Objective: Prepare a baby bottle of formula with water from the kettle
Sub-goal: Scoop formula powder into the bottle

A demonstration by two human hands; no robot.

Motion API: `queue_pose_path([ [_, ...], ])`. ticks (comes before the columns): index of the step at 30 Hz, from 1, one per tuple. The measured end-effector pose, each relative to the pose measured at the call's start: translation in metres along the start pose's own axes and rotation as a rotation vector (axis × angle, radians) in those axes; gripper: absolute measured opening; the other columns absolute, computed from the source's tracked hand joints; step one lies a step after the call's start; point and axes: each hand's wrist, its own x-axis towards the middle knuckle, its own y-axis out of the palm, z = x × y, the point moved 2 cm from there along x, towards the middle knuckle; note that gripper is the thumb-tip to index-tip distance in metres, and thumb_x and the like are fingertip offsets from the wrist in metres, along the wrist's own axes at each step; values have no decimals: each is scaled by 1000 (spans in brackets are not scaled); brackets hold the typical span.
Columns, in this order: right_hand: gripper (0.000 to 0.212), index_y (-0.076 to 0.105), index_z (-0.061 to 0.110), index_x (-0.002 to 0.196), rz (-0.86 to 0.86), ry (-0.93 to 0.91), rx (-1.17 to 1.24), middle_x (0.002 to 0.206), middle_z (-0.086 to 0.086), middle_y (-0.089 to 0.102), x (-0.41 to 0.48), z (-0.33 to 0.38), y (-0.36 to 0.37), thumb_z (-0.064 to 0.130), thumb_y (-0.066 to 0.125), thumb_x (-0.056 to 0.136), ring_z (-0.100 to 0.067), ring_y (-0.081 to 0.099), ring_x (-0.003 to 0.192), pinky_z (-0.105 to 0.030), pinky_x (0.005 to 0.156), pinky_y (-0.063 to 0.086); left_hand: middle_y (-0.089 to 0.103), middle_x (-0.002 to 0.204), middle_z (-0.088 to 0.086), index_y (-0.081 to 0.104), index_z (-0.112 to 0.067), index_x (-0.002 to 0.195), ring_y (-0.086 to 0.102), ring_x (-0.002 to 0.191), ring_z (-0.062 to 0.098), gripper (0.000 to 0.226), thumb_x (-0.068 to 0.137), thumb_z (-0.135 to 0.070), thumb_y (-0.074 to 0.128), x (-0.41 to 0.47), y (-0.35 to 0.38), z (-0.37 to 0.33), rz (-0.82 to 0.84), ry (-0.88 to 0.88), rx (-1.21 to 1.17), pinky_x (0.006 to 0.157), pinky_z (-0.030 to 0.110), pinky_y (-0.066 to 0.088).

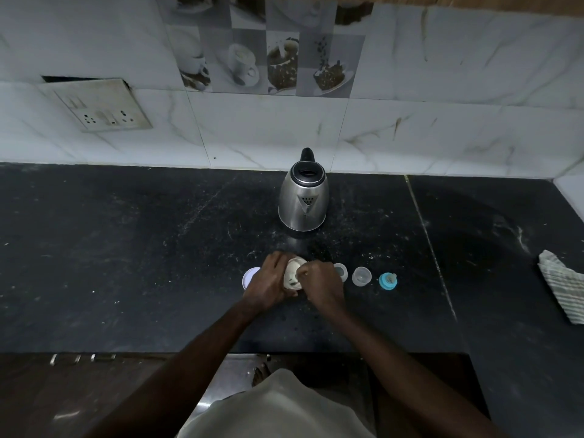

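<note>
On the black counter my left hand grips a small whitish formula container from its left side. My right hand is curled over the container's open top, its fingertips pinching something I cannot make out. A white lid lies just left of my left hand. Partly hidden behind my right hand stands the baby bottle, seen from above. Right of it sit a clear cap and a blue teat ring. The steel kettle stands behind them, lid closed, spout toward me.
A folded striped cloth lies at the counter's right edge. A socket plate is on the tiled wall at the left. The counter's front edge runs just before my body.
</note>
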Motion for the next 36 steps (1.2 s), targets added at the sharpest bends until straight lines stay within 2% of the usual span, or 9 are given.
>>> queue_pose_path([
  [4, 17, 77, 15, 71, -40, 177, 543, 64, 2, 73, -10, -14, -17, 19, 67, 84, -12, 65, 42, -31, 51, 53, 55, 132, 4, 52, -9, 140, 53, 120, 25, 99, 55, -35, 95, 2, 0, 7, -3, -50, -27, 102, 37, 46],
  [8, 13, 80, 21, 77, -46, 209, 617, 66, 7, 74, -13, -19, -22, 19, 70, 84, -11, 67, 44, -28, 56, 55, 53, 136, -1, 49, -16, 143, 50, 125, 20, 101, 55, -44, 92, 3, 4, 13, -8, -99, -28, 104, 37, 47],
  [11, 13, 77, 26, 78, -123, 170, 489, 68, 8, 73, -13, -26, -14, 26, 65, 83, -11, 68, 53, -33, 61, 57, 53, 136, -3, 48, -18, 143, 50, 126, 19, 103, 55, -46, 92, 3, 4, 12, -11, -116, -30, 104, 36, 48],
  [16, 14, 71, 23, 79, -230, -112, 17, 80, 3, 73, -22, -19, -11, 29, 63, 89, -20, 66, 73, -35, 55, 49, 54, 134, -2, 49, -16, 143, 50, 122, 18, 101, 56, -50, 90, 2, 2, 10, -20, -137, -46, 102, 32, 47],
  [19, 13, 71, 20, 72, -233, -198, -205, 70, 2, 68, -25, -16, -12, 18, 71, 85, -23, 65, 60, -27, 44, 30, 54, 133, -3, 50, -17, 142, 50, 121, 16, 99, 58, -55, 85, 2, 3, 9, -17, -145, -40, 99, 30, 47],
  [22, 20, 65, 17, 63, -252, -202, -196, 62, 1, 64, -26, -15, -13, 12, 76, 80, -24, 61, 51, -26, 43, 27, 54, 132, -4, 50, -18, 140, 50, 119, 15, 97, 57, -53, 86, 3, 2, 7, -22, -148, -21, 98, 31, 48],
  [26, 27, 54, 23, 61, -243, -96, 98, 62, 1, 64, -19, -25, -9, 23, 65, 85, -20, 61, 58, -34, 51, 45, 53, 135, 0, 50, -16, 142, 49, 122, 18, 98, 56, -38, 93, 3, -1, 2, -10, -135, -28, 102, 32, 46],
  [29, 23, 65, 19, 65, -156, 40, 430, 61, 4, 67, -16, -32, -11, 24, 62, 87, -13, 64, 52, -34, 54, 52, 52, 135, 2, 50, -14, 143, 49, 123, 21, 100, 56, -37, 93, 3, -2, 0, -10, -141, -39, 104, 34, 45],
  [36, 9, 81, 17, 87, -35, 340, 912, 75, -2, 78, -19, -32, -17, 13, 73, 89, -8, 63, 50, -19, 47, 47, 57, 129, 3, 54, -11, 138, 55, 117, 22, 95, 57, -35, 96, 2, -5, -1, -43, -223, -87, 98, 34, 48],
])
